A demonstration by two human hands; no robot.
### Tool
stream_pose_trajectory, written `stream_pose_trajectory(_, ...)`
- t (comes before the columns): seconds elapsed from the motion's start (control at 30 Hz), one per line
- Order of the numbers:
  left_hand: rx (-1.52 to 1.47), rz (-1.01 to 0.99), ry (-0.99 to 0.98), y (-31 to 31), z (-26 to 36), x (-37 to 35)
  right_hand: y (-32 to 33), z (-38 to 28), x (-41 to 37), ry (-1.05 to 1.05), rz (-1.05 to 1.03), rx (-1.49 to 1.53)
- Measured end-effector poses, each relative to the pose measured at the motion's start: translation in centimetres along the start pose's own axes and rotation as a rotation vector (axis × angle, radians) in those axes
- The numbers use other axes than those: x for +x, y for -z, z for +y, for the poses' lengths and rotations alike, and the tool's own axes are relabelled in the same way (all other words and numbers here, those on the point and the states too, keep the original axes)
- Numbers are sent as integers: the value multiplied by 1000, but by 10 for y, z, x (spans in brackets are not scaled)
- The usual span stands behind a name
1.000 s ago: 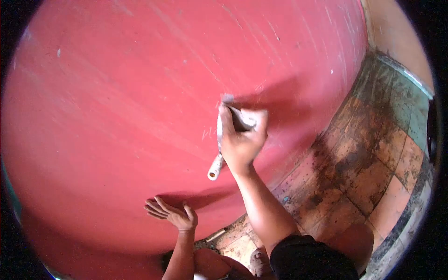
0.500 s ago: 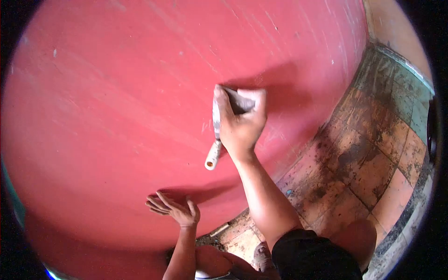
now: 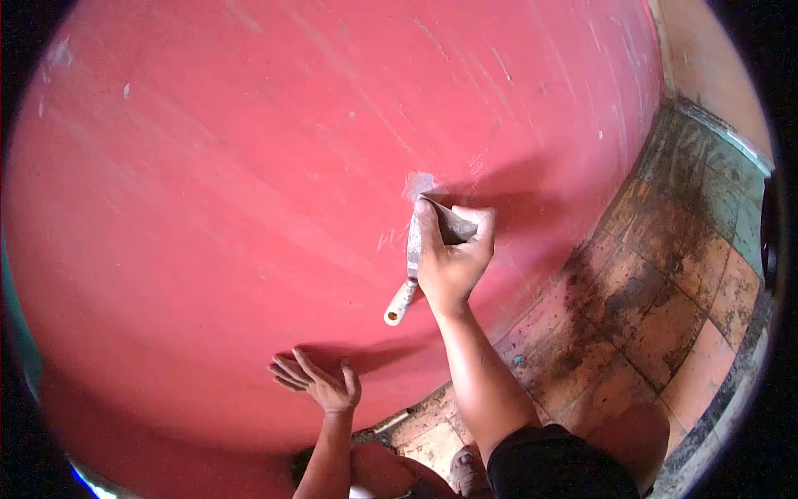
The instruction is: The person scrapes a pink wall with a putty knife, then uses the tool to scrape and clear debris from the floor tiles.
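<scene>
My right hand [image 3: 457,262] is closed around a putty knife [image 3: 414,249], thumb along the blade and the worn white handle [image 3: 401,304] pointing down. A dark grey flat blade part shows between the thumb and curled fingers. The tip touches or nearly touches a broad red surface [image 3: 274,216], just under a small greyish-white smear [image 3: 421,185] of putty-like paste. Lower left, my left hand [image 3: 322,384] is open with fingers spread against or close to the same surface, holding nothing.
The red surface curves in this view and bears pale streaks and scratches. Stained, dirty floor tiles [image 3: 665,308] lie to the right and below it. A foot [image 3: 467,470] and a bent knee show at the bottom.
My right hand with the putty knife has moved down and slightly right, and the greyish-white smear now shows above the tip. The view has shifted a little. My left hand stays spread.
</scene>
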State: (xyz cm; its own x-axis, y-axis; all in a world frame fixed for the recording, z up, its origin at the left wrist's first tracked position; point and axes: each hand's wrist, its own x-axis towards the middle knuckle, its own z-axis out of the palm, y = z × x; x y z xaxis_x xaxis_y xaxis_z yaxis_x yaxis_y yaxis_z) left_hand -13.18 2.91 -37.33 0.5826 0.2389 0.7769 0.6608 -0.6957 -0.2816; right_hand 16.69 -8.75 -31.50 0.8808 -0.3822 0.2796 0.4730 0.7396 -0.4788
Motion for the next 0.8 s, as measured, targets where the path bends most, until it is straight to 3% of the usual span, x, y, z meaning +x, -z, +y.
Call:
stream_pose_trajectory(0.17, -3, -25, -5, -5, -9, -8, -25, -28, 47, -84, -40, -12)
stream_pose_trajectory(0.33, -12, -60, 17, 12, 0, 3, -7, -21, 26, -119, -31, -18)
stream_pose_trajectory(0.43, -20, -27, 6, 7, 2, 2, -18, -16, 27, 25, 32, 3)
stream_pose_trajectory(0.5, -52, 19, -20, 0, -1, 0, -22, -22, 44, -137, -38, 176)
stream_pose_trajectory(0.63, -16, -15, -9, -1, -6, -4, -8, -9, 61, -24, -74, -41)
stream_pose_trajectory(0.8, 5, 28, -38, -4, -6, -3, 28, 0, 15, -140, 37, -75)
